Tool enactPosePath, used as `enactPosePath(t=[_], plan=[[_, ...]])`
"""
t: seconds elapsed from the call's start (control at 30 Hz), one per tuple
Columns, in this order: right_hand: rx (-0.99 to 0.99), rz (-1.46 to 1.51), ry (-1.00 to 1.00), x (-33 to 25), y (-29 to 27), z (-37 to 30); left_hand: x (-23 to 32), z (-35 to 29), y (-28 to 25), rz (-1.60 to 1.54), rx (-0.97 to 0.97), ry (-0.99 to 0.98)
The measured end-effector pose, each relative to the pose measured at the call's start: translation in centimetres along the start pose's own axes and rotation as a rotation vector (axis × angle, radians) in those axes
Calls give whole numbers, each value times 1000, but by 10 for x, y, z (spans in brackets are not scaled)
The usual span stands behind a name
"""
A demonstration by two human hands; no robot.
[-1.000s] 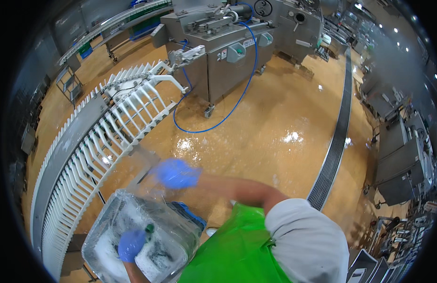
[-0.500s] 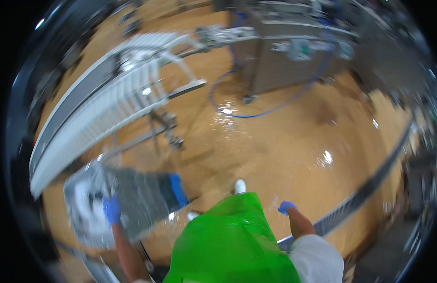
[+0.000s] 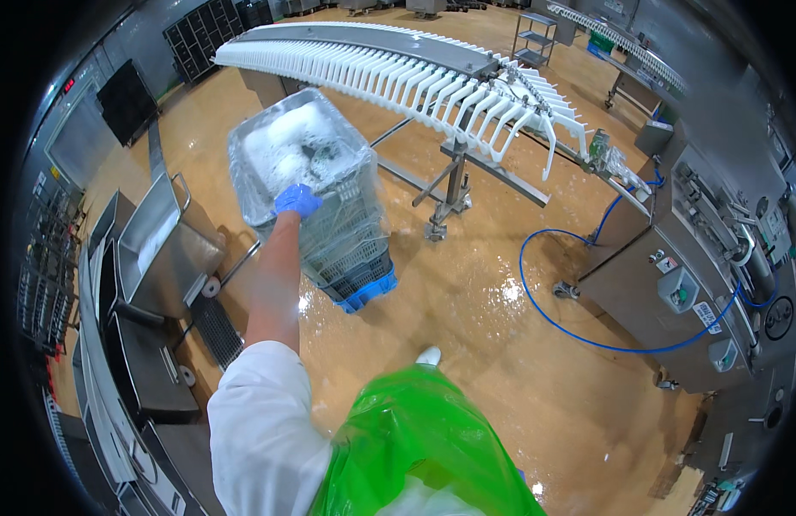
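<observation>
My left hand [image 3: 297, 200], in a blue-purple glove, reaches forward with its fingers closed on the near rim of a tub [image 3: 370, 159]. White foam [image 3: 286, 142] fills much of the tub, and something dark, too unclear to name, sits in the foam. Beneath it stands a stack of grey crates [image 3: 342, 236], loosely wrapped in clear plastic, on a blue base [image 3: 370, 293]. Of my right hand [image 3: 522, 475] only a speck of glove shows beside my green apron [image 3: 424, 430]; its fingers are hidden.
A curved conveyor [image 3: 355, 52] with white slats stands on a wheeled frame beyond the stack. Steel tub carts [image 3: 149, 249] and a floor drain [image 3: 217, 331] are at left. At right, a blue hose [image 3: 587, 342] loops over the wet floor from a steel machine [image 3: 647, 284].
My view has swung left, and the conveyor and machine now appear farther right. My left arm is stretched farther forward, hand still at the tub. My right hand has dropped almost out of sight.
</observation>
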State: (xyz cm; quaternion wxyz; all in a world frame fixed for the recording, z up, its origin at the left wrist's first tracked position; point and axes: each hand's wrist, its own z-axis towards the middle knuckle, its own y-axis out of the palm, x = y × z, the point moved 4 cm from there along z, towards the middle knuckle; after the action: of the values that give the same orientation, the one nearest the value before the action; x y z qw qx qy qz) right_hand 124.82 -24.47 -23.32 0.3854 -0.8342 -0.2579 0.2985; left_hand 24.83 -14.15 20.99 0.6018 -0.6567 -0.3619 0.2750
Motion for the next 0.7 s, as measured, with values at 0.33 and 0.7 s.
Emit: enactPosePath(t=[0.33,0.7], plan=[[120,1385,986,-53,-50,-80,37,-159,6,53,72,48],[650,910,576,-67,-109,-143,134,-282,102,36,103,494]])
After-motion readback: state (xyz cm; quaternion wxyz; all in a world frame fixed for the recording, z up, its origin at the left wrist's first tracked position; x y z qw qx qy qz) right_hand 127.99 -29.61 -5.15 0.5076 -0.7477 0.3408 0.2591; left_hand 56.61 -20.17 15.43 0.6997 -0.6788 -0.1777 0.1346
